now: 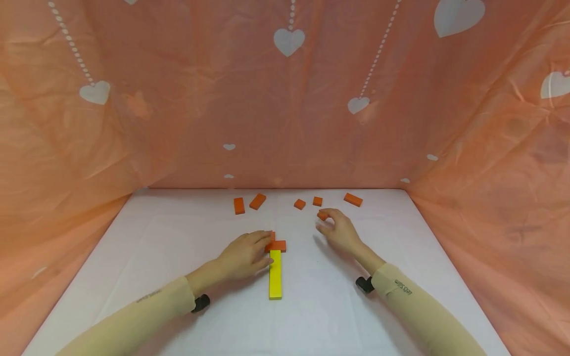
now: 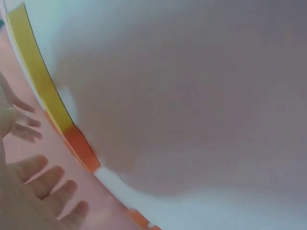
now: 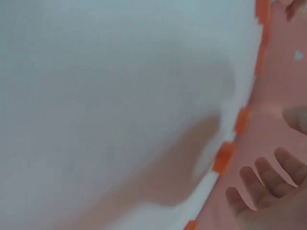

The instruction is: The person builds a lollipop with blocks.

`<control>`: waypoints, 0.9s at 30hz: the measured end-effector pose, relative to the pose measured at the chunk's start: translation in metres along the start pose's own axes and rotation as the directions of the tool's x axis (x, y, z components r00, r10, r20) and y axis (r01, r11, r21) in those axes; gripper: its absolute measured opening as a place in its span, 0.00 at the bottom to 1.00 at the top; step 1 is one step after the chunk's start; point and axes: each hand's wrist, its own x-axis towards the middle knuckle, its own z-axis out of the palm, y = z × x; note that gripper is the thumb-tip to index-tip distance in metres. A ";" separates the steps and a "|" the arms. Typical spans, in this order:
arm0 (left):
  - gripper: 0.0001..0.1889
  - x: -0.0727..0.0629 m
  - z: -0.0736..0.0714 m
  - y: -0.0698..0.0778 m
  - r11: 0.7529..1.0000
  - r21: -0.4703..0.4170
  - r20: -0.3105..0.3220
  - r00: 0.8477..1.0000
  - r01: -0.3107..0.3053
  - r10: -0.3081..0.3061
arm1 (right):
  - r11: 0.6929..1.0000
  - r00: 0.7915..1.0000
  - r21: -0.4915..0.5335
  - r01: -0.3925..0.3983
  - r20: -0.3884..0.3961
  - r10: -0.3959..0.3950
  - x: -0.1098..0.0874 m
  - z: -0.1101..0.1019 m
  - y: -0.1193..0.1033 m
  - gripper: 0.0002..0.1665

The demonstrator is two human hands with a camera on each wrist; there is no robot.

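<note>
A long yellow block (image 1: 275,277) lies on the white table, its far end against an orange block (image 1: 279,245) set crosswise. Another orange block (image 1: 273,236) sits just beyond, partly hidden by fingers. My left hand (image 1: 246,254) is over the left side of these blocks, fingers extended and holding nothing; its fingers (image 2: 45,191) look loosely spread in the left wrist view. To the right, my right hand (image 1: 339,231) reaches to a small orange block (image 1: 322,216), partly covered by its fingers. Those fingers (image 3: 264,187) are spread in the right wrist view; contact is unclear.
Along the table's back lie two orange blocks (image 1: 239,205) at left, two small orange pieces (image 1: 300,204) near the middle, and an orange block (image 1: 353,200) at right. A pink curtain (image 1: 285,123) with white hearts encloses the back and sides of the white table (image 1: 320,316).
</note>
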 end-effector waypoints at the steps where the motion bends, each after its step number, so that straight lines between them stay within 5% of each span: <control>1: 0.36 -0.001 0.001 0.003 1.000 0.003 0.028 1.000 0.012 -0.012 | 1.000 1.000 -0.002 -0.017 -0.004 0.017 0.003 -0.001 0.004 0.29; 8: 0.46 -0.004 0.009 0.014 0.999 0.035 0.168 0.985 0.040 -0.046 | 0.995 0.996 -0.023 -0.092 0.012 0.092 0.019 -0.005 0.016 0.29; 27: 0.49 -0.007 0.015 0.022 0.997 0.059 0.213 0.975 0.055 -0.066 | 0.987 0.994 -0.130 -0.098 0.033 0.103 0.031 0.002 0.022 0.21</control>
